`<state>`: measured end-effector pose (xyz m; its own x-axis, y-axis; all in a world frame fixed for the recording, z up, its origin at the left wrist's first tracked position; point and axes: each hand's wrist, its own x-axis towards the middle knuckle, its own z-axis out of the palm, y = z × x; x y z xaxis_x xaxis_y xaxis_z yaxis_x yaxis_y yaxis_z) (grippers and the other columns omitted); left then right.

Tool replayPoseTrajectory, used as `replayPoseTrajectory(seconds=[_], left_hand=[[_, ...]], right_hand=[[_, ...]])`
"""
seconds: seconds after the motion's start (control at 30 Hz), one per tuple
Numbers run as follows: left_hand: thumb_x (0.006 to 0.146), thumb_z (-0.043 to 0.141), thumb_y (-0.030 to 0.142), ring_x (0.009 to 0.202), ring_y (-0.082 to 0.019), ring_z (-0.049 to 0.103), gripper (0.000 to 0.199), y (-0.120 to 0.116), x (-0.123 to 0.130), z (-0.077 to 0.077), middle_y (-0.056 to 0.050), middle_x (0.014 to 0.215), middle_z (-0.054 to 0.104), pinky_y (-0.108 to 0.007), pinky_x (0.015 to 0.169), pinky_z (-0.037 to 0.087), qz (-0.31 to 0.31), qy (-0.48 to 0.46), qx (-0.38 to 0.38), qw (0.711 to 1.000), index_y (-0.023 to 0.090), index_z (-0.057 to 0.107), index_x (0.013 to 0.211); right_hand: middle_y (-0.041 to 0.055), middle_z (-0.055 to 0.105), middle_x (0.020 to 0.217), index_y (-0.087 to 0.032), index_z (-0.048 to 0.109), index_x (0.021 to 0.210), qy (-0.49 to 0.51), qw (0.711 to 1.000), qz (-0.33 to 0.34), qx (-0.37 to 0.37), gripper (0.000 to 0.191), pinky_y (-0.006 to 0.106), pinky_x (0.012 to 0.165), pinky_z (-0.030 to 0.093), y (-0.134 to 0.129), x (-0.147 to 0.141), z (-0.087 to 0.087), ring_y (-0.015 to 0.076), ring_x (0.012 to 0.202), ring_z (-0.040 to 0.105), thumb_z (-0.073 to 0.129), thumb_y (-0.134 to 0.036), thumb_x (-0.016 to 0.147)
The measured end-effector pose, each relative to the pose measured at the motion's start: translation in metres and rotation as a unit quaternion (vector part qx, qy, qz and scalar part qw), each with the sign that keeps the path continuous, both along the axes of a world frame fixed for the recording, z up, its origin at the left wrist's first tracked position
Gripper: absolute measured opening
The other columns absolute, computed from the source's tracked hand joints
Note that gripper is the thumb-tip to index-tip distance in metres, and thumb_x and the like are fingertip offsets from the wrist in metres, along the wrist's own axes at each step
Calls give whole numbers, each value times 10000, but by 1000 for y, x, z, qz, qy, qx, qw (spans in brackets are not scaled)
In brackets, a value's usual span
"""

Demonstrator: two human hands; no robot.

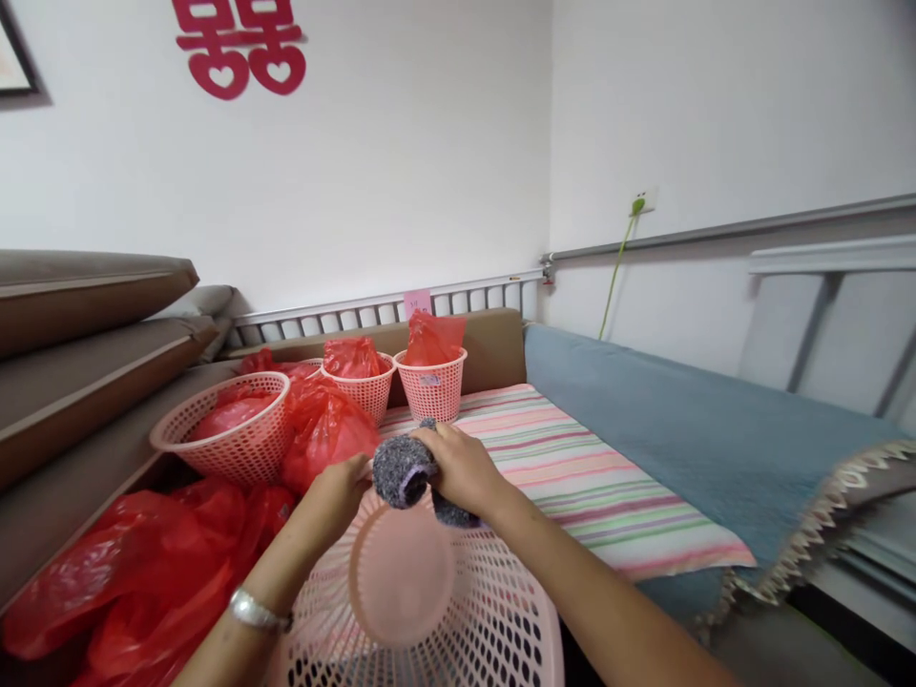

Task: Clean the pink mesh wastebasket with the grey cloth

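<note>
While right fingers [444,436] clench gray fabric [399,469], left fingers [356,468] pinched beside it, red wall 囍 [239,39] (heart-bottomed)

We see a mottled dark-grey cloth [402,468], fuzzy and bunched, its near part curled into a roll with a purplish edge, up at the far side of our pink basket [526,592]. The basket has latticed plastic walls and a round, pale pink base.
</note>
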<state>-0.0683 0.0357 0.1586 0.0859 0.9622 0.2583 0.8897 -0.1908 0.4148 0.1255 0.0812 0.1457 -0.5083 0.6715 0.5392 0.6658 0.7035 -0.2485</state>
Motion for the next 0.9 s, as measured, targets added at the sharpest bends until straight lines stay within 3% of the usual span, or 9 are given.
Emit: replayPoseTrajectory(seconds=[0.1, 0.2, 0.3, 0.4, 0.47, 0.53, 0.67, 0.77, 0.9], left_hand=[[789, 444, 241, 685, -182, 601, 154, 3, -13, -11, -40, 694, 646, -238, 616, 386, 37, -3, 2, 999, 174, 545, 694], [804, 404, 262, 633, -182, 589, 192, -5, -37, -29, -41, 660, 633, -244, 582, 384, 94, -13, 4, 996, 175, 526, 683], [805, 403, 278, 662, -203, 611, 198, -22, -58, -52, -58, 670, 645, -258, 614, 412, 136, -21, -2, 990, 172, 525, 689], [815, 391, 273, 774, -211, 632, 167, -40, -67, -65, -74, 803, 671, -262, 693, 433, 144, -46, 3, 989, 180, 530, 802], [815, 400, 283, 820, -220, 626, 167, -48, -66, -62, -83, 865, 670, -278, 731, 433, 136, -62, 6, 989, 178, 526, 845], [812, 420, 313, 799, -222, 618, 182, -49, -59, -49, -70, 835, 666, -285, 723, 432, 102, -69, -1, 992, 175, 538, 821], [818, 429, 367, 707, -195, 594, 253, -32, -38, -20, -21, 711, 643, -248, 632, 424, 18, -71, -9, 997, 163, 562, 749], [816, 440, 341, 738, -184, 596, 239, -13, -25, -17, -23, 751, 664, -230, 653, 422, -16, -63, -18, 998, 163, 589, 758], [814, 437, 303, 667, -172, 591, 215, -5, -27, -33, -26, 685, 647, -229, 615, 401, 22, -54, -18, 998, 169, 573, 714]], right_hand=[[39, 538, 1043, -294, 485, 1156, 11, 998, -62, -10, 426, 251, 728, 348, 0, 4, -14, 187, 974, 496, 490, -157, 752], [36, 566, 999, -273, 502, 1108, 45, 989, -121, -79, 378, 249, 682, 346, -6, 18, -35, 190, 923, 531, 490, -165, 747], [19, 594, 943, -266, 507, 1088, 86, 973, -157, -144, 389, 243, 652, 346, -17, 30, -56, 191, 866, 562, 525, -175, 710], [16, 597, 951, -272, 509, 1096, 99, 975, -157, -125, 420, 241, 675, 348, -22, 32, -62, 186, 872, 565, 509, -138, 698], [23, 598, 962, -256, 526, 1082, 87, 982, -135, -105, 414, 237, 701, 352, -19, 29, -50, 181, 894, 560, 493, -111, 695], [29, 594, 989, -245, 530, 1091, 63, 992, -80, -77, 415, 236, 735, 354, -13, 22, -31, 178, 926, 547, 500, -114, 698], [35, 570, 1037, -263, 511, 1144, -12, 999, 52, 3, 433, 250, 783, 351, -3, 0, 2, 178, 955, 522, 531, -180, 720], [45, 570, 1002, -261, 522, 1124, -63, 997, 47, 15, 406, 259, 746, 358, 3, -15, 0, 183, 923, 525, 518, -171, 728], [48, 571, 985, -262, 525, 1083, -52, 998, -23, -12, 355, 260, 703, 359, 3, -13, -21, 187, 896, 534, 491, -163, 744]])
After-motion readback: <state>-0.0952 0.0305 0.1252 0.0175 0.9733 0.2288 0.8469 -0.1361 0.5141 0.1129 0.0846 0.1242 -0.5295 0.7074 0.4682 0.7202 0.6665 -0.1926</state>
